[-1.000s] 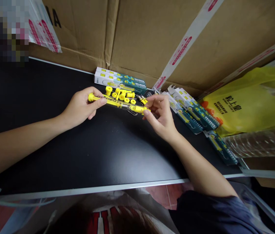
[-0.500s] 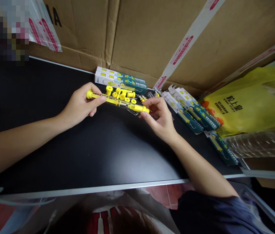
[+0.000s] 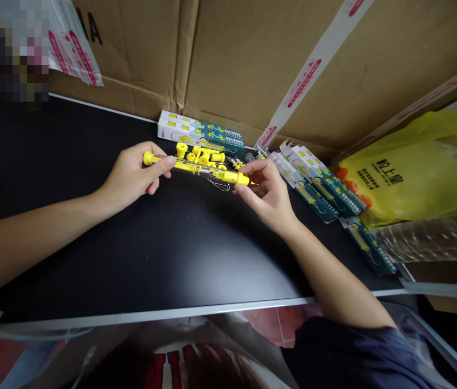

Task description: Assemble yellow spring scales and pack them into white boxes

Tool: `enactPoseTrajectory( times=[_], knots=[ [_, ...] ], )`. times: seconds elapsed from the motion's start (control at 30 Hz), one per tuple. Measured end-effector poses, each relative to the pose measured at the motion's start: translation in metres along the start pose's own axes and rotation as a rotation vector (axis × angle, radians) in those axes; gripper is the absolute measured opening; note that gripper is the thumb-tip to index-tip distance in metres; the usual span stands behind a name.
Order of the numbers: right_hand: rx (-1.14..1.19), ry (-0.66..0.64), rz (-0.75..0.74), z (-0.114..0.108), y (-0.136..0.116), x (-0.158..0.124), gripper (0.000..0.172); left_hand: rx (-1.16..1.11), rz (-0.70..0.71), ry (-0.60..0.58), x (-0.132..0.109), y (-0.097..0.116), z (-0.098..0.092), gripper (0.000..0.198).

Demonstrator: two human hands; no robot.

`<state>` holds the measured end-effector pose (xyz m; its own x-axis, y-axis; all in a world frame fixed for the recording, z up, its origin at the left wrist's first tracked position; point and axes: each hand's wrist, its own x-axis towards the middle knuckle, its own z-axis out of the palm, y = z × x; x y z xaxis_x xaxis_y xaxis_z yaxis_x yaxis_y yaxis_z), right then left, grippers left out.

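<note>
A clear tubular spring scale (image 3: 191,166) with yellow end pieces lies nearly level above the dark tabletop. My left hand (image 3: 137,170) is closed round its left part, thumb along the tube, with the yellow knob sticking out beyond the fingers. At the other end, my right hand (image 3: 266,189) pinches the yellow end cap (image 3: 241,179) between thumb and fingers. A thin yellow tip pokes out past that cap. Just behind the tube sit loose yellow caps and plugs (image 3: 181,150), partly hidden by it. A metal hook (image 3: 219,185) lies below the tube.
Printed spring-scale boxes (image 3: 199,135) lie at the back, and more boxes (image 3: 319,181) are on the right. A yellow plastic bag (image 3: 423,167) stands beside them. A large cardboard carton (image 3: 232,59) walls off the rear. The table's pale front edge (image 3: 163,313) runs before me.
My right hand has shifted slightly right and down at the scale's end. The thin yellow tip now shows beyond the cap. My left hand has hardly moved.
</note>
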<state>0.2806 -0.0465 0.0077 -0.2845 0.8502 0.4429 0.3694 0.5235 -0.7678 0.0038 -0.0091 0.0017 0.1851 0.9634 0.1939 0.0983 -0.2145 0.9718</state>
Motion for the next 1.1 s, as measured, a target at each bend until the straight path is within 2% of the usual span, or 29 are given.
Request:
enactPoseTrajectory(
  times=[0.2, 0.43, 0.73, 0.97, 1.1],
  knots=[
    [-0.006, -0.044, 0.045, -0.001, 0.002, 0.002, 0.032, 0.04, -0.004, 0.018, 0.0, -0.003, -0.001, 0.017],
    [-0.032, 0.005, 0.016, -0.001, 0.003, 0.001, 0.031, 0.078, -0.008, 0.03, -0.001, -0.002, -0.002, 0.018],
    [0.039, -0.033, 0.071, 0.002, 0.001, 0.001, 0.033, 0.105, 0.026, 0.021, -0.002, -0.002, -0.002, 0.017],
    [0.123, -0.035, 0.116, 0.008, 0.002, -0.002, 0.034, 0.084, 0.043, -0.001, -0.003, -0.004, 0.001, 0.02],
    [0.124, -0.043, 0.104, 0.011, -0.004, -0.004, 0.032, 0.06, 0.078, 0.014, -0.003, -0.005, 0.002, 0.031]
  ],
)
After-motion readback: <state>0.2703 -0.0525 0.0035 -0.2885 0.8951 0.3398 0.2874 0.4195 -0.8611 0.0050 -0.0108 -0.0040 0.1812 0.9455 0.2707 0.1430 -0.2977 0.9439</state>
